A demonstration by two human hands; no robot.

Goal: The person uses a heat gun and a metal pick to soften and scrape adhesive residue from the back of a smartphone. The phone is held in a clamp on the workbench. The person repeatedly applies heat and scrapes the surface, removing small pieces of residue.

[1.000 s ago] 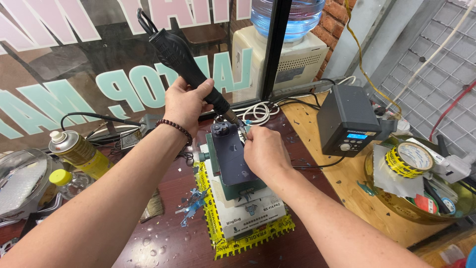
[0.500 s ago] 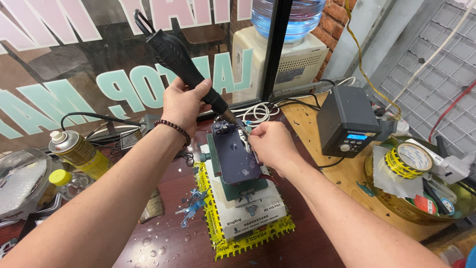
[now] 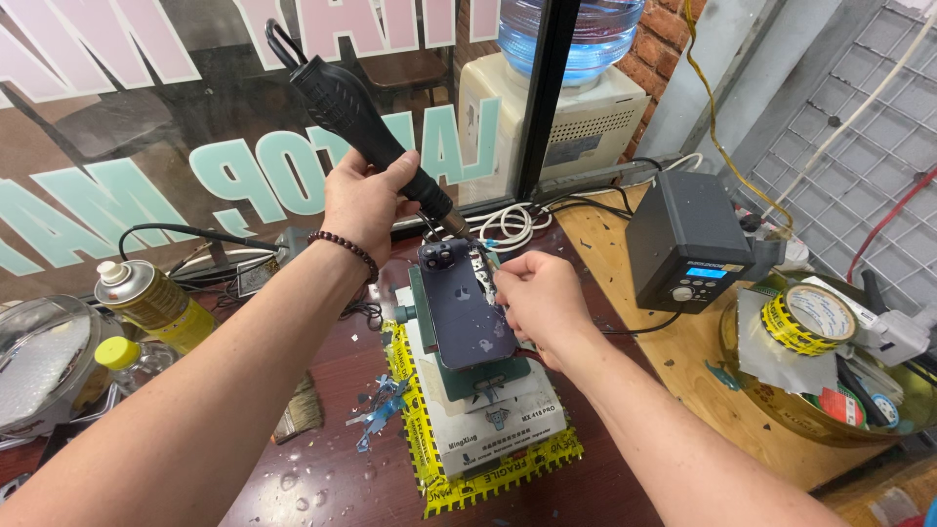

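A dark phone (image 3: 467, 310) is laid back-up on a white and green stand (image 3: 483, 410) on the counter (image 3: 322, 468), so its upper edge is open to heat. A black heat gun (image 3: 366, 127) is clenched in the left hand (image 3: 369, 200), nozzle aimed at the phone's top. The phone's right edge is pinched by the right hand (image 3: 535, 303). Right of the phone stands a black control box (image 3: 683, 239); left of it, a yellow spray can (image 3: 151, 298). Blue scraps (image 3: 376, 415) lie beside the stand.

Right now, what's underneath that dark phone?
The dark phone lies on a green holder atop a white box-shaped base, on a yellow mat. The holder's middle is covered.
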